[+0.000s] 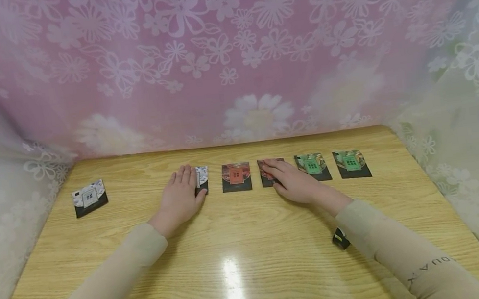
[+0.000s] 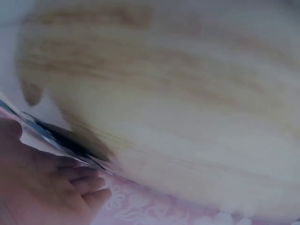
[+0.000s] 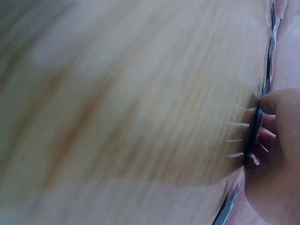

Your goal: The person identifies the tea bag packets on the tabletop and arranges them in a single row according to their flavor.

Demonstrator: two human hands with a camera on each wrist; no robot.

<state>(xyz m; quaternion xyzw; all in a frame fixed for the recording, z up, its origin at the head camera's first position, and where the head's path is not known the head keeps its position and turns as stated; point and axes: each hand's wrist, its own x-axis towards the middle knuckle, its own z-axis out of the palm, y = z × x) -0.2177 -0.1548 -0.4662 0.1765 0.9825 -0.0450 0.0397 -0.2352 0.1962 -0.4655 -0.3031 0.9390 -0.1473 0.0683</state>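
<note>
My left hand (image 1: 179, 193) lies with fairly straight fingers over a small white-and-black packet (image 1: 202, 176), covering its left part. In the left wrist view the packet (image 2: 70, 143) is edge-on by the fingers. My right hand (image 1: 292, 180) rests its fingers on a red-and-black packet (image 1: 266, 181), hiding much of its right side. The right wrist view shows that packet (image 3: 253, 133) under the fingertips, at the table surface. Between the hands lies another red-and-black packet (image 1: 236, 177), untouched.
Two green-and-black packets (image 1: 313, 166) lie right of the right hand, in the same row. Another white-and-black packet (image 1: 90, 198) sits tilted at the far left. A small black object (image 1: 340, 239) is beside the right sleeve. Floral curtains (image 1: 230, 71) border the wooden table (image 1: 255, 246).
</note>
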